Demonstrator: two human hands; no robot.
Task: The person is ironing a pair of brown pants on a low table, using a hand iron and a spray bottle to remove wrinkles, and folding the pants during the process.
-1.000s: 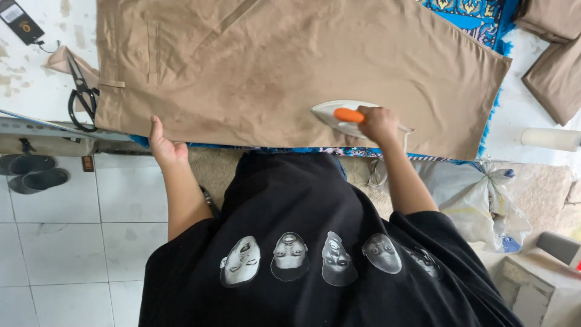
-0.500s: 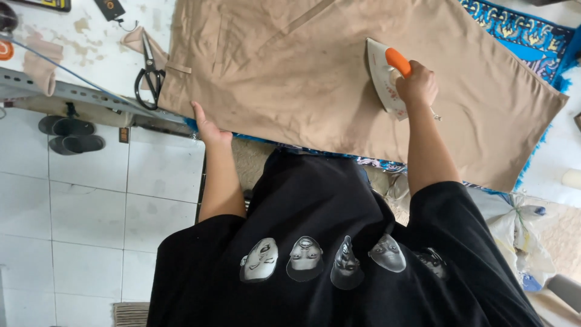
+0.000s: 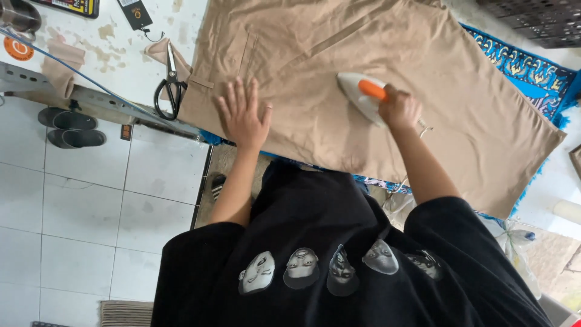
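Note:
A tan garment [image 3: 315,66] lies spread flat over the ironing surface. My left hand [image 3: 243,115] rests flat on the cloth near its left edge, fingers spread. My right hand [image 3: 399,109] grips the orange handle of a white iron [image 3: 362,95], whose soleplate sits on the middle of the garment, nose pointing left.
Black scissors [image 3: 169,85] lie just left of the garment on a stained white table [image 3: 115,54]. A blue patterned cloth [image 3: 526,60] shows under the garment at right. A pair of dark sandals [image 3: 69,127] sits on the white tiled floor [image 3: 91,206] at left.
My left hand has moved from the garment's near edge up onto the cloth and spread flat. The iron has slid toward the middle of the garment, and the view has shifted.

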